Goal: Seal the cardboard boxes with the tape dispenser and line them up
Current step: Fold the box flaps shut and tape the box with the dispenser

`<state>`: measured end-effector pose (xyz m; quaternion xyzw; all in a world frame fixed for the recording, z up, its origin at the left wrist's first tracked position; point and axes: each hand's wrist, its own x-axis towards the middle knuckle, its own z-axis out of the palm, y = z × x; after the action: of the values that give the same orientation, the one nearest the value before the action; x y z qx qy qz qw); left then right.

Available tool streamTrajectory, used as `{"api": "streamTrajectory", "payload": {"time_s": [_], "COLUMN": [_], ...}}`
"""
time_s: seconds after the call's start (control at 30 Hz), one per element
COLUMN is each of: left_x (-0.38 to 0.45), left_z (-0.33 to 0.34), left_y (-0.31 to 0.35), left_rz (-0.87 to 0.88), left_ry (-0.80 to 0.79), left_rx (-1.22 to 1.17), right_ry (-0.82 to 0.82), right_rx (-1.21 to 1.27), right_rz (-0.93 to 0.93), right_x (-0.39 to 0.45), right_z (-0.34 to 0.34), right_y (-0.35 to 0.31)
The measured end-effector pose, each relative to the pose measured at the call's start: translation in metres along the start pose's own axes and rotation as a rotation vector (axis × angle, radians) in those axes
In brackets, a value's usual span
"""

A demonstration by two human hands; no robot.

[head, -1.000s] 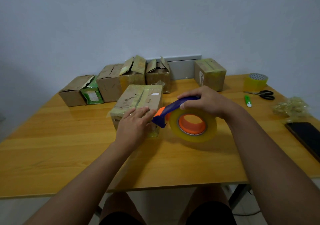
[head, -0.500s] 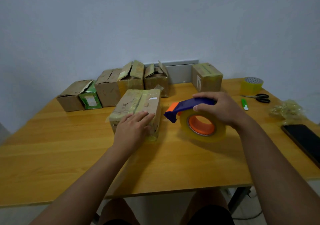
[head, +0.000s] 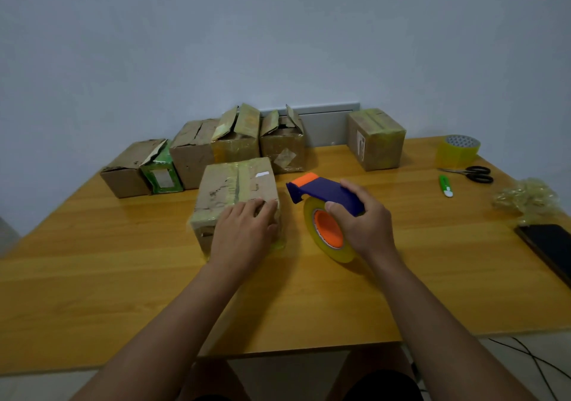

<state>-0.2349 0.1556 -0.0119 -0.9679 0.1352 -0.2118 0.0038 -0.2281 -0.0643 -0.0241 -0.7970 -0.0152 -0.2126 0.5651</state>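
Cardboard box (head: 236, 198) sits mid-tabletop with tape along its top seam; the left hand (head: 244, 233) lies flat on its near edge, fingers straight. A second ago the tape dispenser (head: 324, 206) touched that box; now the right hand (head: 361, 221), curled around its blue handle, has drawn it clear to the right, so this seal looks finished. Four open-flapped boxes (head: 234, 144) wait along the far edge, a sealed box (head: 375, 139) toward the far right corner. The tabletop (head: 123, 292) is glossy wood against a plain wall (head: 278, 36).
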Motion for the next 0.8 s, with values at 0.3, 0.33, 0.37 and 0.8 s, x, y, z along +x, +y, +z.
{"api": "streamTrajectory", "payload": {"time_s": [0.3,0.33,0.37,0.8], "left_x": [0.010,0.010,0.008,0.016], "left_z": [-0.012,-0.012,-0.012,-0.020], "left_y": [0.000,0.000,0.000,-0.017], "left_rz": [0.105,0.112,0.121,-0.028], "left_ry": [-0.203,-0.207,-0.210,-0.086], "left_rx": [0.245,0.250,0.251,-0.241], "right_ry": [0.062,0.068,0.071,0.064], "right_rx": [-0.018,-0.019,-0.018,0.004], "right_rz": [-0.032,-0.036,-0.037,-0.033], "right_x": [-0.007,-0.009,-0.010,-0.010], "right_z": [0.004,0.003,0.003,0.003], "right_y": [0.005,0.005,0.006,0.008]}}
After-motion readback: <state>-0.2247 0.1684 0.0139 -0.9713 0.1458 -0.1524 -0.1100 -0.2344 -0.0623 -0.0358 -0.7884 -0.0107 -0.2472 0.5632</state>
